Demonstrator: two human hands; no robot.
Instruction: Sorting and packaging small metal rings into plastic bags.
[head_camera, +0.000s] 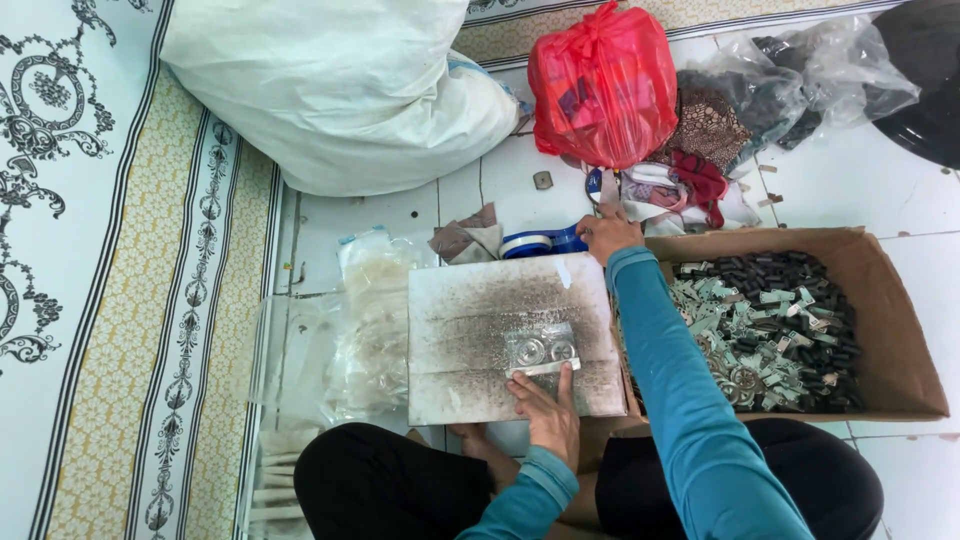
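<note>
A stained white board (480, 310) lies on the floor in front of my crossed legs. On it rests a small clear packet (540, 350) with round metal parts inside. My left hand (547, 410) presses flat on the packet's near edge, thumb pointing up. My right hand (605, 235) reaches past the board's far right corner, fingers curled on a blue tape dispenser (545, 242). Both sleeves are teal.
A cardboard box (890, 330) of several small black and silver parts stands to the right. Clear plastic bags (365, 320) lie left of the board. Behind are a white sack (340, 90), a red plastic bag (605, 85), cloth and clear bags. A patterned mat (120, 300) is at left.
</note>
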